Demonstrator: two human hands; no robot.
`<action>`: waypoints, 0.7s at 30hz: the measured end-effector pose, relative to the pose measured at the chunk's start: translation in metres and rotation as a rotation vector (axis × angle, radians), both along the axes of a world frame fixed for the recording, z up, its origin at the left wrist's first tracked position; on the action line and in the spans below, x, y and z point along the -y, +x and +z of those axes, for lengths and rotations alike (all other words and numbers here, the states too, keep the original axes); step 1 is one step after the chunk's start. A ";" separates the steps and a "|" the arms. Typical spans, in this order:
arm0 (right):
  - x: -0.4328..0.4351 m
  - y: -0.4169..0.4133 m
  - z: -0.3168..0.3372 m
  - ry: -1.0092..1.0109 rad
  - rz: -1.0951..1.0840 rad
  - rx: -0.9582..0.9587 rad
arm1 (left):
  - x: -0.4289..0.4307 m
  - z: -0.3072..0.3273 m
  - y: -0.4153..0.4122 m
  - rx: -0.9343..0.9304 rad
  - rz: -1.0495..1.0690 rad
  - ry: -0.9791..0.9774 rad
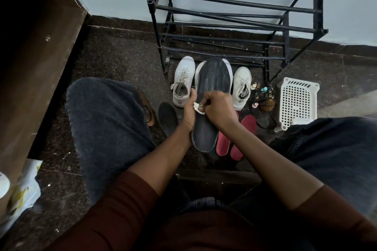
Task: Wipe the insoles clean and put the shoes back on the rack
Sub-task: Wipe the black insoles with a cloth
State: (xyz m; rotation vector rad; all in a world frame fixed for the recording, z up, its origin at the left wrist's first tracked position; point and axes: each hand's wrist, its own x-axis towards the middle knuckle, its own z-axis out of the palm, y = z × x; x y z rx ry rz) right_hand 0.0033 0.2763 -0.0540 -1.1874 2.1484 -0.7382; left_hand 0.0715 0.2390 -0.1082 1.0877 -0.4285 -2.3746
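Observation:
My left hand (189,108) grips the left edge of a dark grey insole (213,79), held up lengthwise over the floor. Pressed against the insole's middle is a small white wipe (198,107), pinched in my right hand (219,109). Two white sneakers (182,81) (241,87) stand on the floor in front of the black shoe rack (234,8), and a third white shoe (197,73) is mostly hidden behind the insole. Another dark insole (167,117) lies on the floor to the left. Two red insoles (239,138) lie below my right wrist.
A white plastic basket (296,104) sits at the right, with tangled cords and small objects (263,98) beside it. A brown shoe (148,111) peeks out by my left knee. A brown cabinet (40,47) stands at the left; crumpled paper (22,189) lies at lower left.

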 end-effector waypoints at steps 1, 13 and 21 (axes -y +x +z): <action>0.005 -0.002 -0.001 -0.004 -0.011 -0.028 | -0.002 0.002 -0.002 -0.029 0.024 0.046; -0.006 -0.025 0.005 -0.142 -0.402 0.201 | 0.024 0.009 -0.003 -0.209 -0.005 0.031; -0.013 -0.023 -0.001 0.048 -0.467 0.771 | 0.029 0.006 -0.003 -0.110 0.054 -0.005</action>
